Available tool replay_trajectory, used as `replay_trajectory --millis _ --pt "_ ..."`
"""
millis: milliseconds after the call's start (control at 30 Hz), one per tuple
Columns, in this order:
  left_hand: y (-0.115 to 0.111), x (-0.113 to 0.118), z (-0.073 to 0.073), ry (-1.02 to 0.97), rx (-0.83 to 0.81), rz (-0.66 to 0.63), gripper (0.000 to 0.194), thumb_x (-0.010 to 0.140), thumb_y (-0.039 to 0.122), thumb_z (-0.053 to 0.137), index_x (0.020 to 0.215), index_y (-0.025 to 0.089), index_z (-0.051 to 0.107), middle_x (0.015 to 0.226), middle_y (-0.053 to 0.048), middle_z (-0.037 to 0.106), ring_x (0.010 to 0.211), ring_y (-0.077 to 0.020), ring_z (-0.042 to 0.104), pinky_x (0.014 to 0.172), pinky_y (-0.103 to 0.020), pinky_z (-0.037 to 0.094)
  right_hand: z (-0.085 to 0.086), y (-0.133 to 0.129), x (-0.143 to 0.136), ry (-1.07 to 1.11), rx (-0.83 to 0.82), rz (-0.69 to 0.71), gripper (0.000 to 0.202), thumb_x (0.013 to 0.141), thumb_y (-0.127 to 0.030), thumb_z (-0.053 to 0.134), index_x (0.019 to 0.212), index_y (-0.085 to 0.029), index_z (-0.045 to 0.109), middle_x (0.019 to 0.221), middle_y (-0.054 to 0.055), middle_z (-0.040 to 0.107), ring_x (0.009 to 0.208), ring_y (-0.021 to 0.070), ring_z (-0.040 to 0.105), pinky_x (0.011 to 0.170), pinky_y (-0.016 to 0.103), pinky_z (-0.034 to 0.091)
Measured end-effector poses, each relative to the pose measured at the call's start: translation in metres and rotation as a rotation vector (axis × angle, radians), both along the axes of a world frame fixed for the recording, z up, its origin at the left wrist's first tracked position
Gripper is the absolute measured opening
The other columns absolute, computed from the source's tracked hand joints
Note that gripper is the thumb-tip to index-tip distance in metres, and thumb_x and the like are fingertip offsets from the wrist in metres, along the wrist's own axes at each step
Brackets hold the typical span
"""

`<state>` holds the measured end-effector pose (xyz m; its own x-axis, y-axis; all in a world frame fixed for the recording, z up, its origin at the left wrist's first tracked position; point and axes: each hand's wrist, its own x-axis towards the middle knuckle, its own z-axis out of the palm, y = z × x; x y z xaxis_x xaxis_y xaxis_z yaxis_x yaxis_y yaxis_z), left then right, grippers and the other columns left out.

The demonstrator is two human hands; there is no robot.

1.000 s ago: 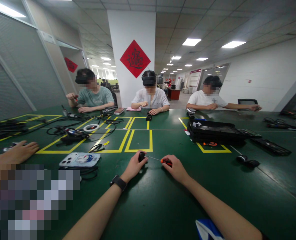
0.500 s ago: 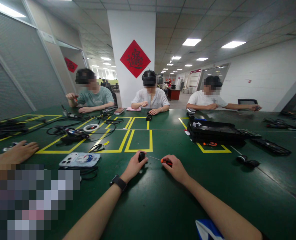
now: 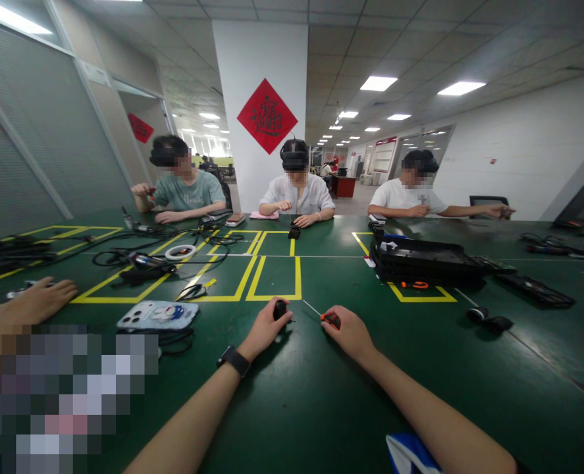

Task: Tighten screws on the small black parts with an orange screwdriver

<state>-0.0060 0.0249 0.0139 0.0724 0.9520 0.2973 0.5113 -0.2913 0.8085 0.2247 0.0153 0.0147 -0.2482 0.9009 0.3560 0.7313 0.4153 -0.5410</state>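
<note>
In the head view, the left forearm reached in from the near side, angled far and right, with a dark watch [image 3: 235, 361] on its wrist. The left hand [image 3: 266, 326] was curled, thumb towards the right, gripping a small black object [image 3: 280, 309] at the middle of the green desk [image 3: 292, 401]; the fingers hid much of its shape. The right forearm slanted in from the near right corner, and the right hand [image 3: 349, 332] was closed around the orange and black handle of a screwdriver [image 3: 330, 320]. Its thin shaft pointed far and left, the tip apart from the black object, just to its right and a little farther off. Whether either hand rested on the desk could not be told

Farther right stood black trays [image 3: 432, 271], seemingly stacked, the upper one open at the top. A white scrap [image 3: 388, 245] lay at its left end, whether inside or on the rim being unclear. An orange-handled tool [image 3: 415, 285] lay on the desk just nearer than the trays. Left of the left hand lay a phone [image 3: 157, 315] in a patterned case, and beyond it, at the far left, another person's hand [image 3: 37, 301] rested
</note>
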Motion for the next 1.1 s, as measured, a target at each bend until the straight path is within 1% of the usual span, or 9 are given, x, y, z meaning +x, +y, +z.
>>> replay_trajectory --millis 133,233,333,467,633,767,867,967,1100 --pt "-0.007 0.001 0.007 -0.087 -0.041 -0.009 0.04 0.078 0.035 0.047 0.114 0.02 0.044 0.077 0.001 0.056 0.061 -0.0122 0.053 0.067 -0.029 0.045 0.013 -0.011 -0.005 -0.107 0.11 0.031 0.016 0.077 -0.027 0.055 0.091 -0.02 0.059 0.088 0.006 0.058 0.083 0.0204 0.053 0.073 0.033 0.043" --pt "-0.018 0.01 0.014 -0.132 -0.125 -0.185 0.056 0.072 0.027 0.054 0.124 0.021 0.036 0.083 -0.001 0.057 0.058 -0.0104 0.052 0.059 -0.026 0.046 0.025 -0.022 -0.013 -0.126 0.267 0.137 0.035 0.078 -0.023 0.055 0.113 -0.02 0.052 0.113 0.01 0.053 0.105 0.0249 0.046 0.089 0.04 0.037" --pt "-0.03 0.022 0.02 -0.13 -0.14 -0.38 0.068 0.063 0.017 0.059 0.126 0.022 0.035 0.102 -0.006 0.057 0.066 -0.0109 0.055 0.058 -0.023 0.046 0.03 -0.027 -0.018 -0.192 0.392 0.337 0.048 0.08 -0.017 0.051 0.126 -0.026 0.041 0.129 0.007 0.044 0.116 0.023 0.038 0.097 0.04 0.032" --pt "-0.04 0.028 0.026 -0.177 -0.296 -0.526 0.066 0.071 0.02 0.052 0.132 0.024 0.027 0.084 -0.003 0.061 0.05 -0.0072 0.05 0.04 -0.016 0.038 0.024 -0.026 -0.02 -0.319 0.529 0.536 0.043 0.083 -0.022 0.05 0.125 -0.025 0.041 0.118 0.006 0.053 0.104 0.0191 0.048 0.089 0.036 0.04" --pt "-0.043 0.025 0.029 -0.26 -0.289 -0.54 0.05 0.078 0.036 0.05 0.124 0.023 0.039 0.083 -0.002 0.058 0.048 -0.0064 0.049 0.034 -0.014 0.034 0.018 -0.024 -0.021 -0.329 0.601 0.524 0.042 0.083 -0.026 0.049 0.124 -0.017 0.042 0.106 0.008 0.057 0.095 0.0195 0.051 0.083 0.035 0.043" --pt "-0.034 0.018 0.022 -0.249 -0.172 -0.477 0.04 0.085 0.041 0.035 0.115 0.017 0.046 0.075 -0.002 0.06 0.046 -0.0085 0.051 0.044 -0.021 0.042 0.03 -0.019 -0.01 -0.276 0.58 0.43 0.032 0.081 -0.025 0.051 0.112 -0.017 0.051 0.1 0.008 0.056 0.092 0.0204 0.051 0.081 0.035 0.043" --pt "-0.021 0.008 0.013 -0.097 0.077 -0.184 0.035 0.085 0.04 0.036 0.104 0.016 0.052 0.083 -0.005 0.062 0.073 -0.0153 0.058 0.071 -0.031 0.047 0.044 -0.011 0.019 -0.249 0.492 0.214 0.029 0.079 -0.024 0.053 0.106 -0.015 0.054 0.099 0.009 0.055 0.091 0.0216 0.051 0.08 0.036 0.042" --pt "-0.012 0.001 0.001 0.205 0.211 -0.031 0.038 0.08 0.041 0.047 0.109 0.018 0.053 0.111 -0.01 0.056 0.104 -0.0225 0.05 0.092 -0.039 0.037 0.051 -0.005 0.068 -0.264 0.376 -0.003 0.027 0.08 -0.026 0.051 0.104 -0.015 0.055 0.097 0.009 0.054 0.091 0.022 0.051 0.081 0.036 0.041" --pt "-0.01 0.001 -0.01 0.477 0.198 -0.052 0.044 0.079 0.043 0.048 0.117 0.021 0.05 0.121 -0.01 0.05 0.114 -0.025 0.043 0.095 -0.042 0.032 0.036 -0.014 0.154 -0.271 0.226 -0.309 0.031 0.078 -0.035 0.05 0.1 -0.014 0.057 0.097 0.01 0.056 0.09 0.0231 0.052 0.077 0.035 0.042"
